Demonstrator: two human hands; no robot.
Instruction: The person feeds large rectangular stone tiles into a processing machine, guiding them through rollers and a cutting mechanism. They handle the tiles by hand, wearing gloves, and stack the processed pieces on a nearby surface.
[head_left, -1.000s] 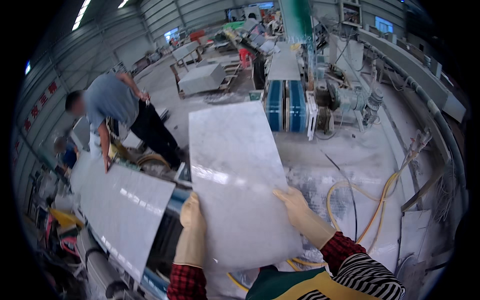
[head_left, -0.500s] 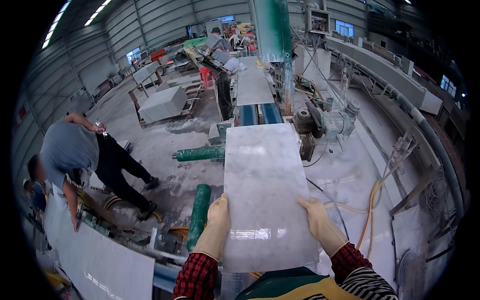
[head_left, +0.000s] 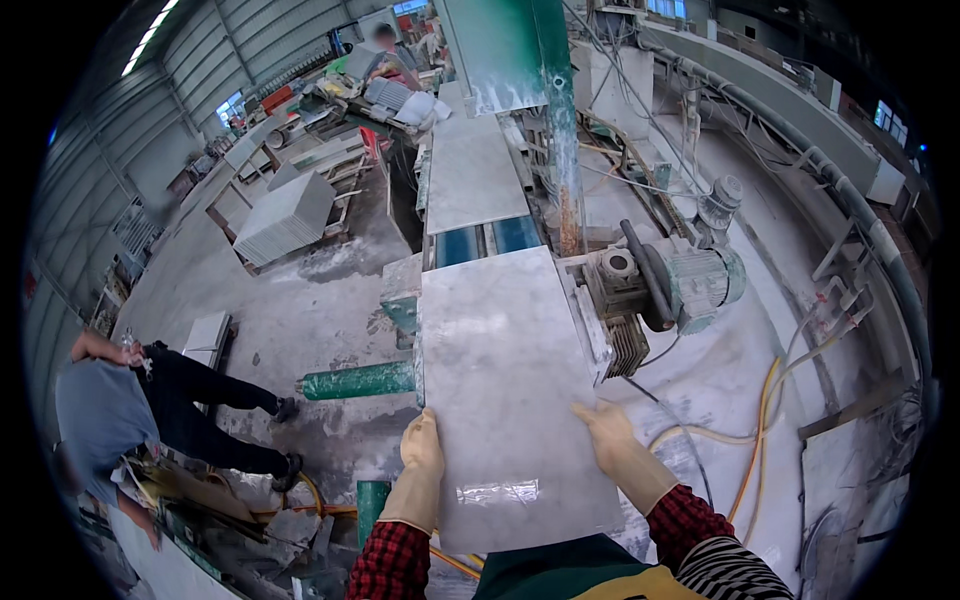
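A pale grey polished stone slab [head_left: 508, 390] stretches lengthwise in front of me. Its near end lies close to my apron, and its far end is over the start of a blue conveyor belt [head_left: 458, 248]. My left hand [head_left: 421, 455], in a cream rubber glove, grips the left edge. On the opposite edge my right hand [head_left: 617, 445], gloved the same way, holds on with its thumb along the top. The fingers of both hands are partly hidden beneath the slab. Farther up the belt lies a second grey slab [head_left: 472, 175], with a strip of blue belt between the two.
A green machine housing [head_left: 500, 55] rises over the belt. To the right sit a dusty motor [head_left: 705, 285] and yellow hoses [head_left: 765, 435]. On the left are a green roller [head_left: 358, 381], stacked slabs [head_left: 287, 215] and a bending co-worker [head_left: 105, 410] touching another slab.
The slab in my hands has moved forward, its far end nearer the second slab and the machine. My view has shifted closer to the machine; a person now shows at the back.
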